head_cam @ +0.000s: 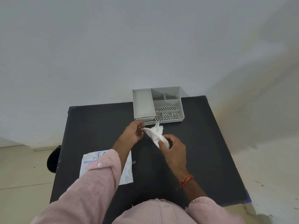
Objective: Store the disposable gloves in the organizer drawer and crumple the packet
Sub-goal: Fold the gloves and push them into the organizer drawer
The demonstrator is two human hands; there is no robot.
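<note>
Both of my hands hold a bunch of thin white disposable gloves [155, 133] just above the black table. My left hand [134, 132] pinches the bunch's left corner, and my right hand [173, 147] grips its lower right end. The grey organizer [166, 105] stands at the table's far edge, right behind the gloves. Its small drawers [144, 119] sit at its front left corner and look pushed in. The white packet [127, 171] with blue print lies flat at the near left, partly under my left sleeve.
The black table [202, 151] has blue tape at its corners. A pale wall rises directly behind the organizer. A dark round object [52, 159] sits on the floor left of the table.
</note>
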